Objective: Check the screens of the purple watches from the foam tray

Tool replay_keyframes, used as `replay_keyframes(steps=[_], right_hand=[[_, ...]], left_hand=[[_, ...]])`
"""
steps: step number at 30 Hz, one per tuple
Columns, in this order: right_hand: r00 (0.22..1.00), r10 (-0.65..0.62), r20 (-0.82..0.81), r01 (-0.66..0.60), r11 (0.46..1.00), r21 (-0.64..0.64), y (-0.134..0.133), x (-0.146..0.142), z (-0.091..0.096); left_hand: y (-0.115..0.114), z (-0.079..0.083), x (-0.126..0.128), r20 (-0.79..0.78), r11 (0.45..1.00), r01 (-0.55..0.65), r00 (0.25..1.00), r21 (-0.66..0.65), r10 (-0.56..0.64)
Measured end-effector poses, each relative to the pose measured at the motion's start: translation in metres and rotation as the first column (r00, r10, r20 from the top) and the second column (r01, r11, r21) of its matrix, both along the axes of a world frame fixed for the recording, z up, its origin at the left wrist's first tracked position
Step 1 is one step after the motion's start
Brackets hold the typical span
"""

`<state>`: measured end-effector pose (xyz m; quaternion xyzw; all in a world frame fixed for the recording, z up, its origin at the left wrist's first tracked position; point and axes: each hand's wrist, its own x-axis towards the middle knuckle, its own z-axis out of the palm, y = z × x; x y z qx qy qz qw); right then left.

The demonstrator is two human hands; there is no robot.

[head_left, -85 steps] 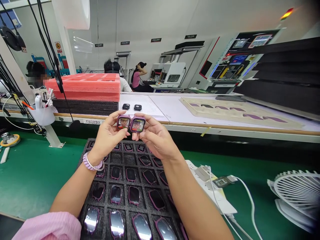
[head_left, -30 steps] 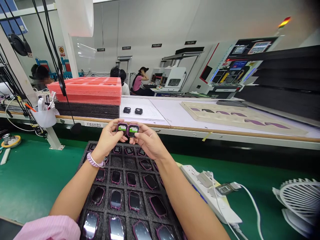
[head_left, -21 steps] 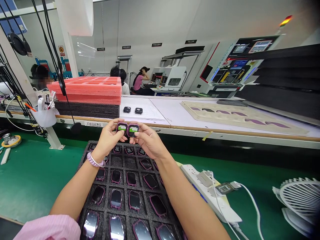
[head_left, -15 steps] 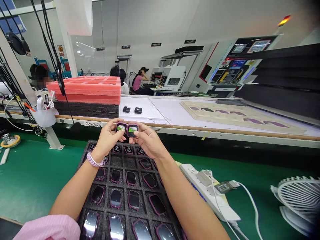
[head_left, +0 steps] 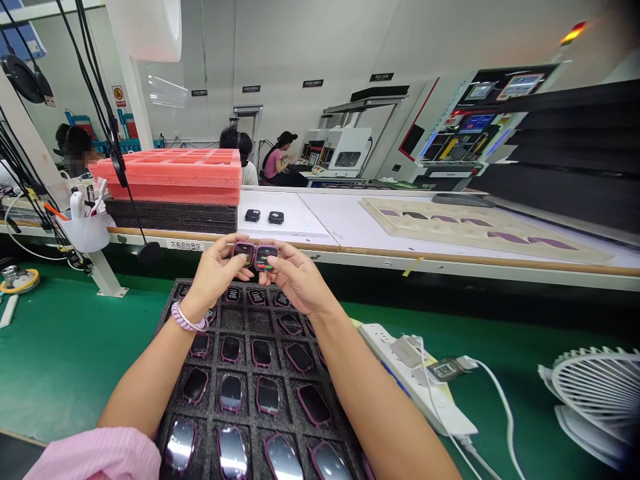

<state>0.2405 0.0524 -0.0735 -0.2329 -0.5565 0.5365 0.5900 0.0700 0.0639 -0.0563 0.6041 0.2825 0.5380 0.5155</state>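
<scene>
My left hand [head_left: 216, 272] pinches a purple-framed watch body [head_left: 243, 253] with its screen lit. Beside it my right hand [head_left: 295, 277] grips a second purple watch body [head_left: 266, 257], whose screen shows a green and red patch. Both are held side by side, touching, above the far end of a black foam tray [head_left: 244, 320]. The tray's pockets hold several purple watch bodies [head_left: 268, 395] lying face up with dark screens.
A white power strip [head_left: 400, 370] with plugs and cables lies right of the tray on the green mat, a white fan [head_left: 595, 393] beyond it. Pink foam trays [head_left: 175, 175] on black ones, two black modules [head_left: 263, 216] and a beige tray [head_left: 475, 230] sit on the conveyor. Other people work behind.
The two watches stay side by side in my hands. Their screens went from a camera picture to green bars, and now the left screen is dimmer and the right shows green and red.
</scene>
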Motion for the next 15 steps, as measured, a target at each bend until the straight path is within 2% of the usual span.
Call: replay_keyframes(steps=[6, 9, 11, 13, 15], right_hand=[[0.999, -0.033, 0.024, 0.033, 0.999, -0.001, 0.001, 0.001, -0.001], [0.998, -0.044, 0.042, 0.043, 0.999, 0.015, -0.004, 0.000, 0.007], [0.996, -0.068, 0.057, 0.066, 0.997, 0.037, -0.016, 0.004, 0.019], [0.990, -0.127, 0.059, 0.122, 0.989, 0.087, -0.037, 0.013, 0.034], [0.967, -0.253, 0.024, 0.244, 0.951, 0.188, -0.061, 0.028, 0.045]], left_hand=[[0.002, 0.000, 0.001, 0.011, 1.000, 0.022, 1.000, -0.005, -0.022], [-0.002, 0.005, 0.000, -0.001, 1.000, 0.010, 1.000, 0.008, -0.010], [-0.015, 0.016, -0.006, -0.001, 0.998, -0.004, 1.000, 0.062, 0.004], [-0.040, 0.030, -0.018, 0.042, 0.985, -0.047, 0.998, 0.167, 0.041], [-0.069, 0.044, -0.033, 0.181, 0.941, -0.194, 0.972, 0.279, 0.147]])
